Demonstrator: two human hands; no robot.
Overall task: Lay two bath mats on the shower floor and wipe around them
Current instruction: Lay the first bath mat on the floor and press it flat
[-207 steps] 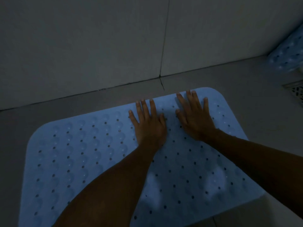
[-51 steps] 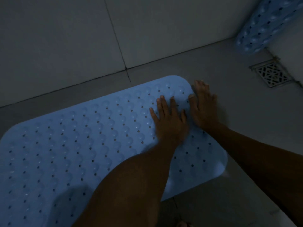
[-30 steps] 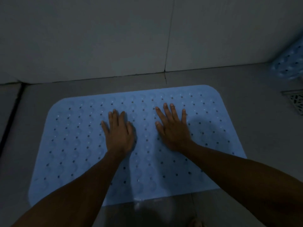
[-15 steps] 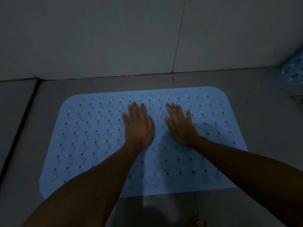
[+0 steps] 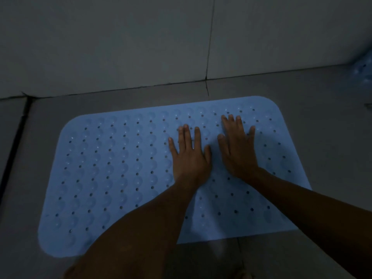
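A light blue bath mat (image 5: 112, 170) with rows of small holes and bumps lies flat on the grey shower floor, its long side near the back wall. My left hand (image 5: 190, 156) is pressed palm down on the mat right of its middle, fingers spread. My right hand (image 5: 238, 150) lies flat beside it, closer to the mat's right end. Neither hand holds anything. A second blue mat (image 5: 364, 71) shows only as a sliver at the right edge, leaning up off the floor.
The tiled wall (image 5: 120, 43) rises just behind the mat. A dark floor joint (image 5: 14, 146) runs along the left side. Bare grey floor (image 5: 326, 121) lies to the right of the mat.
Both hands have slid to the right across the mat and slightly toward the wall, still flat on it. The view has shifted a little left.
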